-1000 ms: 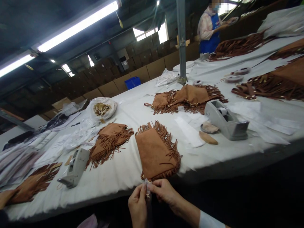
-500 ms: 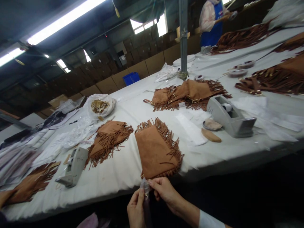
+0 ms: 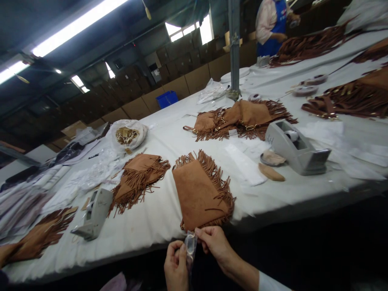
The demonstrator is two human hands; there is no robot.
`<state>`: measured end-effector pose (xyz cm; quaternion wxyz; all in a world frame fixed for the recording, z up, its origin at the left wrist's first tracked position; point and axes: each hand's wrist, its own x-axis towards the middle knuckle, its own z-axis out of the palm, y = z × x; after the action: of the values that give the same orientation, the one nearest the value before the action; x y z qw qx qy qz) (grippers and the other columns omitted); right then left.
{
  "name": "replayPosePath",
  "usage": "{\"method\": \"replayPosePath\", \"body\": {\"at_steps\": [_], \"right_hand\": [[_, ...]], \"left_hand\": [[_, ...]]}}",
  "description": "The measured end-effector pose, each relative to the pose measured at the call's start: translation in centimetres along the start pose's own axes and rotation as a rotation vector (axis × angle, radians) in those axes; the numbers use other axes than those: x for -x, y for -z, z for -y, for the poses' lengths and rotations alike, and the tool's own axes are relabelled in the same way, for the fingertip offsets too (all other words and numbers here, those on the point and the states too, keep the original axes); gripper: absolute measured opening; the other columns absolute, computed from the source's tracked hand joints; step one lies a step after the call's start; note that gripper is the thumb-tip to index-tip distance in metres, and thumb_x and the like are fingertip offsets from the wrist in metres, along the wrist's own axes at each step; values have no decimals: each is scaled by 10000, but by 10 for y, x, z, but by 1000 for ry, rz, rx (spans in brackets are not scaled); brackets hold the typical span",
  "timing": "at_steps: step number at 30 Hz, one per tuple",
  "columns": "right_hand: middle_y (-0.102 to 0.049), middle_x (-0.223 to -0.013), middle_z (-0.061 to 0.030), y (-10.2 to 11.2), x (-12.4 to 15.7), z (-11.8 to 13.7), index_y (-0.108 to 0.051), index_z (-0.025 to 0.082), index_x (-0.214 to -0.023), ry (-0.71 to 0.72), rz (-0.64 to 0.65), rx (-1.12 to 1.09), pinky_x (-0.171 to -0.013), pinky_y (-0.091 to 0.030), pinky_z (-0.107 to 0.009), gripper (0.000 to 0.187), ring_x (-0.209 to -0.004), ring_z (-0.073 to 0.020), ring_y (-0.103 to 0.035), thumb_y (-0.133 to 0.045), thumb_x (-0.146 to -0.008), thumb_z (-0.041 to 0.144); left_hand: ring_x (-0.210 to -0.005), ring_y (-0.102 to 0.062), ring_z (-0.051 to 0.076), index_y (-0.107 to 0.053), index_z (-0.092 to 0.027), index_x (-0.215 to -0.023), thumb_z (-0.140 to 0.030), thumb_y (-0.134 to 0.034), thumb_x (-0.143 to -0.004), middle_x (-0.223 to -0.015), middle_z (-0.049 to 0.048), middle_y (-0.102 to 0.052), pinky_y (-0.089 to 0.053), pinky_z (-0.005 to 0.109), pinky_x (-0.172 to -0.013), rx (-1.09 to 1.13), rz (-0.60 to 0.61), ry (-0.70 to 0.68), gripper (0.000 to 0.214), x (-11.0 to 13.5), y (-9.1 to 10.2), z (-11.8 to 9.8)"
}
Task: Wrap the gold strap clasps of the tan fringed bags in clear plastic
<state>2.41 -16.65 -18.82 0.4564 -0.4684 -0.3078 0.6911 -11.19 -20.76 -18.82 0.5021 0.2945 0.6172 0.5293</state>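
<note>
At the far left we are seeing a brown fringed piece [image 3: 42, 236] lying on the white-covered table [image 3: 157, 226]; to its right a grey tape dispenser [image 3: 96, 216] is standing tilted in our view; past it a clear plastic bag [image 3: 142, 135] is sitting open around straw-coloured contents, and nearer to us a smaller fringed bag [image 3: 138, 173] is lying with its tassels spreading; a blue bin [image 3: 166, 99] is showing beyond the table's far edge.

At the near edge our left hand [image 3: 176, 262] is curling closed, thumb against fingers, and is gripping a clear plastic sleeve [image 3: 190, 244]; the sleeve is hanging just in front of the table, between our hands, and something pale and ring-like is showing through it, too small for us to name; just above it a larger fringed bag [image 3: 198, 194] is lying flat; our right hand [image 3: 216, 244] is pinching the sleeve's upper right edge between thumb and forefinger.

Further right a group of fringed bags [image 3: 254, 113] is lying beyond a tan oval piece [image 3: 272, 172]; a co-worker in a blue apron [image 3: 277, 26] is standing across the table; a second tape dispenser [image 3: 298, 151] is resting beside white sheets [image 3: 357, 139]; dark brown straps [image 3: 321, 107] are lying behind them.
</note>
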Motion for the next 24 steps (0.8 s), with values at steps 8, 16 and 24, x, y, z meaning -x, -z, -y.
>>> {"method": "replayPosePath", "body": {"at_steps": [8,16,24], "right_hand": [[-578,-561,-7,5,5,2,-635,114,-670,-120,100,116,-390,-299,-192,581,-413,-64,-434,-560,-706,689],[-551,-540,22,-8,9,8,-627,115,-611,-75,138,-50,-432,-273,-200,342,-459,-57,-389,-751,-606,434],[-470,-425,38,-8,2,2,-585,127,-548,-15,112,37,-411,-225,-213,535,-396,-55,-344,-627,-688,641]], "left_hand": [[-422,-514,92,-365,-199,-1254,-471,-793,-611,-442,-112,-509,-359,164,-443,84,-18,59,819,4,3,7],[-379,-509,99,-545,-146,-1136,-636,-660,-664,-496,-42,-577,-356,185,-377,-93,77,49,691,14,-7,-16],[-388,-556,102,-709,-114,-758,-648,-721,-566,-625,66,-696,-370,172,-346,-134,124,146,568,10,-5,-7]]}}
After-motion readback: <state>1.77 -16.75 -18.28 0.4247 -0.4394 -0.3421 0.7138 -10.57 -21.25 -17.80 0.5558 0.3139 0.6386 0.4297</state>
